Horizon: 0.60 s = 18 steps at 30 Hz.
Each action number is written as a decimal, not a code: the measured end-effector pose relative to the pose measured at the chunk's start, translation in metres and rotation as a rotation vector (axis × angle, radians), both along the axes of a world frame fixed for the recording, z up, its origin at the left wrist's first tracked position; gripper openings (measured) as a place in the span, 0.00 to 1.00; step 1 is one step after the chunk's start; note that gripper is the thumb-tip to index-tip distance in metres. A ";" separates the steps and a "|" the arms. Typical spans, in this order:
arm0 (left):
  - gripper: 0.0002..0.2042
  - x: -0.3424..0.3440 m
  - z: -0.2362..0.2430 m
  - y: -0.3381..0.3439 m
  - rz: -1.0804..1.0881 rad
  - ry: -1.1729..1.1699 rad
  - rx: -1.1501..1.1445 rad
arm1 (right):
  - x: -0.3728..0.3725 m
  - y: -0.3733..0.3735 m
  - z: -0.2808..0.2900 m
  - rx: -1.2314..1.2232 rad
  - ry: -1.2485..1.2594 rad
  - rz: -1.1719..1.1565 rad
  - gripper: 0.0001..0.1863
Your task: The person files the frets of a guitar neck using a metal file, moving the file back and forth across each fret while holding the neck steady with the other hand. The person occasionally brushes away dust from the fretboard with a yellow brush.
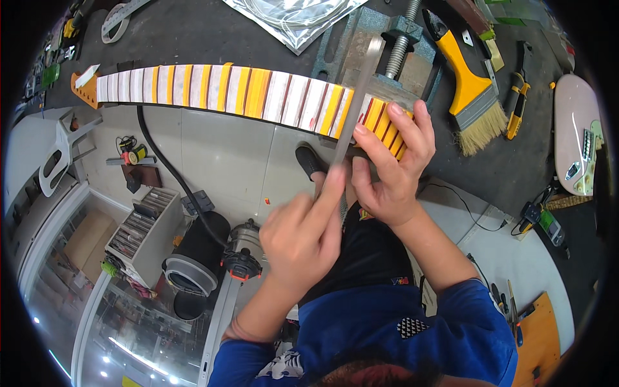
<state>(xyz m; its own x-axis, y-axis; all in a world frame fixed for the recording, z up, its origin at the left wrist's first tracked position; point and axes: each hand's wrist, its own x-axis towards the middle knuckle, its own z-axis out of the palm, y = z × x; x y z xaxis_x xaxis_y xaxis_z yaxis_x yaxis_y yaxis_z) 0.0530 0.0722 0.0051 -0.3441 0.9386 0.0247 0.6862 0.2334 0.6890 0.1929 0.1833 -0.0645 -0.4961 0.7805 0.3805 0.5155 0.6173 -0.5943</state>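
have guitar neck (258, 93), taped white/yellow, lying along bench (187, 39) edge. see black hose (171, 164) below, bag of coiled wire (296, 19) behind. gripping blurred metal bar (352, 119) in left hand (300, 232), fingers closed, bar across neck. note vise (400, 55) right behind bar tip, crowding that side. resting right hand (396, 174) on neck's right end, fingers parted. find yellow brush (465, 80), yellow-black tool (518, 90), pink guitar body (576, 106) further right, apart from neck.
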 end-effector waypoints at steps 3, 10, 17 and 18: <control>0.29 -0.005 -0.003 0.041 -0.002 -0.063 -0.008 | 0.002 0.000 -0.005 -0.001 0.001 -0.012 0.34; 0.29 0.007 -0.001 -0.077 -0.032 -0.043 -0.024 | 0.005 -0.002 -0.001 -0.037 -0.016 -0.001 0.33; 0.26 -0.017 -0.003 0.041 -0.004 -0.276 0.054 | 0.003 -0.003 -0.001 -0.044 -0.025 0.003 0.32; 0.25 -0.020 -0.001 0.038 0.010 -0.379 0.054 | 0.003 -0.004 -0.002 -0.047 -0.027 -0.007 0.32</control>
<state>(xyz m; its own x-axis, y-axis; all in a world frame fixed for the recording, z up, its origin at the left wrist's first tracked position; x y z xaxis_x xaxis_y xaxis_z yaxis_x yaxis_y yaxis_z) 0.0330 0.1102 0.0039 -0.3478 0.9358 -0.0570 0.3781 0.1956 0.9049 0.1961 0.1796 -0.0660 -0.5003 0.8006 0.3299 0.5355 0.5855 -0.6087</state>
